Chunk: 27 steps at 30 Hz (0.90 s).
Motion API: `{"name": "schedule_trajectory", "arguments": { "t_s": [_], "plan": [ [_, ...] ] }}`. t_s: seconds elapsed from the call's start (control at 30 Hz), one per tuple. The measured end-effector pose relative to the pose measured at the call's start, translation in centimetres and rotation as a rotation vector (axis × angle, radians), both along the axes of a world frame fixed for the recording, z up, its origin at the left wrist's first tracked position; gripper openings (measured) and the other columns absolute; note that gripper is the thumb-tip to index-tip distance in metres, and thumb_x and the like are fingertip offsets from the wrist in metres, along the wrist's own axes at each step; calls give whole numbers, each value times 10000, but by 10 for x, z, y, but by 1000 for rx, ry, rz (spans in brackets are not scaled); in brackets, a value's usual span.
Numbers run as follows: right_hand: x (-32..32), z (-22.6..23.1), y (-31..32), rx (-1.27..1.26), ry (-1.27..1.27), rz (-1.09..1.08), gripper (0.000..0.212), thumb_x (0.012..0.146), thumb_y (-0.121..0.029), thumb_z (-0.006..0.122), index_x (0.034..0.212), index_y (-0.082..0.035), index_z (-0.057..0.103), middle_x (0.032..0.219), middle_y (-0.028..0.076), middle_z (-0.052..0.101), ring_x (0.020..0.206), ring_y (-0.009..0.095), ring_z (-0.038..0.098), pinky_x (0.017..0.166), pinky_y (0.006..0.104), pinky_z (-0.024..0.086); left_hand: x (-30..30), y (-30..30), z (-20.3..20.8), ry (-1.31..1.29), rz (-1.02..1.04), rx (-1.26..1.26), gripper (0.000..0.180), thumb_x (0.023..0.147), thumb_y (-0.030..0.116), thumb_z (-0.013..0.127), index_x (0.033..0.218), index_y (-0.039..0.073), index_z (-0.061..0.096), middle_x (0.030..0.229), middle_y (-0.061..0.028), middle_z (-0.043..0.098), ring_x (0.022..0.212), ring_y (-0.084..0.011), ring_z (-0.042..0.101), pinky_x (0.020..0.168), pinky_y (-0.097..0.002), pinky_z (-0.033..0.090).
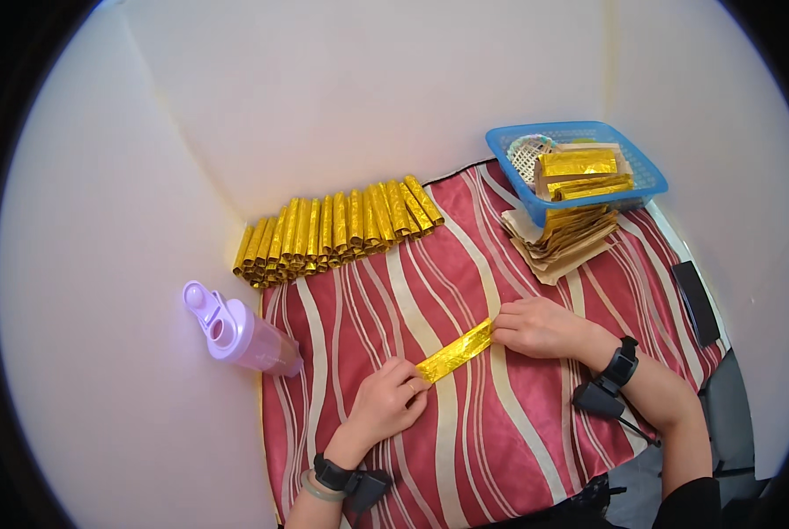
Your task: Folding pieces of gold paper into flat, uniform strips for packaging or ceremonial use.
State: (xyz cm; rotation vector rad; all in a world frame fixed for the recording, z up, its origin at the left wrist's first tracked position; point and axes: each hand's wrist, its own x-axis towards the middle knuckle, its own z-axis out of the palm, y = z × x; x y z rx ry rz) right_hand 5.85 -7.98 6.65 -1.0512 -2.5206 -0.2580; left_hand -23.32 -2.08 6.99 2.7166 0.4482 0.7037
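Observation:
A strip of gold foil paper lies slantwise low over the striped cloth, its right end higher in the view. My left hand has its fingers closed on the strip's lower left end. At the upper right end, the fingers of my right hand pinch the foil. Whether the strip is folded or rolled is hard to tell. Beyond my hands, against the wall, rolled gold foil tubes are stacked in a row. A pile of gold and brown paper sheets sits past my right hand.
The red cloth with wavy pale stripes covers the table. A blue plastic basket at the far right holds gold papers and a small woven item. A lilac shaker bottle stands left. A flat black object lies near the right edge. White walls surround the table.

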Motion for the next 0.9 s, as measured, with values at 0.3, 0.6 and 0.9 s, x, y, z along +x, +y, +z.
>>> {"name": "schedule_trajectory", "arguments": {
  "t_s": [0.3,0.6,0.9],
  "plan": [
    [-12,12,-7,-115,46,-117,224,816,-131,566,1010,-79,666,794,36,560,776,184,583,681,320,499,4,7,-9,17,86,-120,278,751,67,731,1023,68,672,901,-83,589,929,-271,536,770,-373,456],
    [-15,2,-5,-42,33,-50,354,833,-141,546,1171,-80,634,1105,85,613,1053,217,592,897,333,481,4,9,-14,206,15,-30,422,846,79,622,1246,211,622,1390,15,512,1312,-340,383,1094,-560,276],
    [-9,-6,-12,-314,-7,-53,503,928,-274,509,1348,-1,466,1430,161,443,1324,294,427,1098,415,348,-1,5,-13,325,56,-165,434,906,109,568,1312,264,577,1477,27,425,1445,-368,169,1116,-640,86]
  ]
}}
